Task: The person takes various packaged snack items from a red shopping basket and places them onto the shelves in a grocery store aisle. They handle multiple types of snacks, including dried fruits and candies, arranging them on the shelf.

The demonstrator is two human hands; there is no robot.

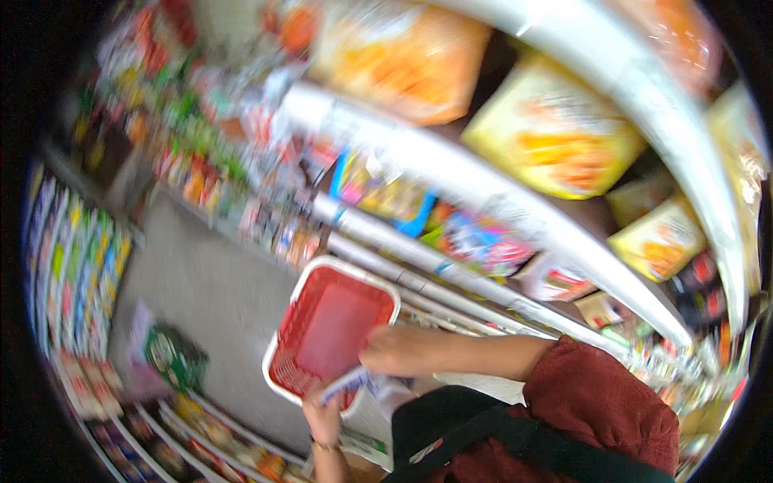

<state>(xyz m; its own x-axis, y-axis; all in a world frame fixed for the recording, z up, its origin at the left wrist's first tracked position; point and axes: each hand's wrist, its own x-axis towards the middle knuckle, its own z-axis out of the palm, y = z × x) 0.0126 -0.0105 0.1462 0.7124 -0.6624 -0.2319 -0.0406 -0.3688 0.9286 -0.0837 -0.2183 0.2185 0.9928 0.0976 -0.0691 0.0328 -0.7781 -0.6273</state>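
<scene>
A red plastic shopping basket with a white rim [338, 314] is in front of me, tilted in the view, with nothing plainly visible on its bottom. At its near corner my left hand [323, 416], with a band on the wrist, has its fingers around one end of a blurred blue-and-white packet [350, 383]. My right hand [386, 351], its fingers curled, reaches from a maroon sleeve over the near side of the basket, close to the packet's other end. Blur hides whether it grips the packet. Whitish, see-through material lies below my right wrist.
Store shelves with white edges [483, 187] hold yellow food packs [561, 139] and colourful packets [480, 241] along the right. More stocked shelves [78, 265] stand at the far left and below. A green-and-white package [175, 356] is on the grey floor [223, 290].
</scene>
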